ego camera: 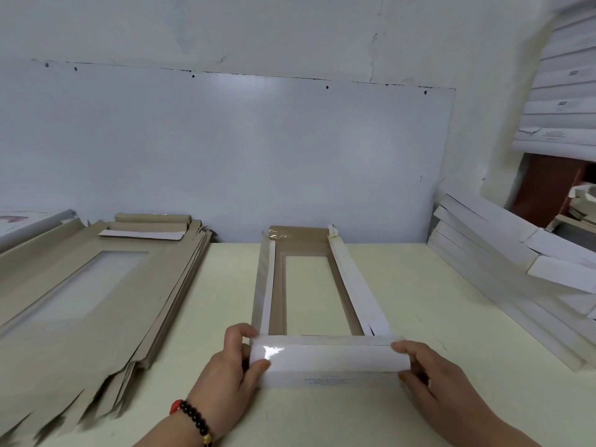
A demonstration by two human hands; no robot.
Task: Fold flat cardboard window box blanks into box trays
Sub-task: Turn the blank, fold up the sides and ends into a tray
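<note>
Both hands grip the near end flap [325, 359] of the window box blank [317, 295], left hand [230, 366] and right hand [429, 379] with fingers curled round its corners. On the worktop [419, 301], the blank's long axis runs away from the person, toward the wall. Both long sides stand folded; the far end seems unfinished. Left of the blank, a stack of flat blanks [96, 301] awaits folding.
</note>
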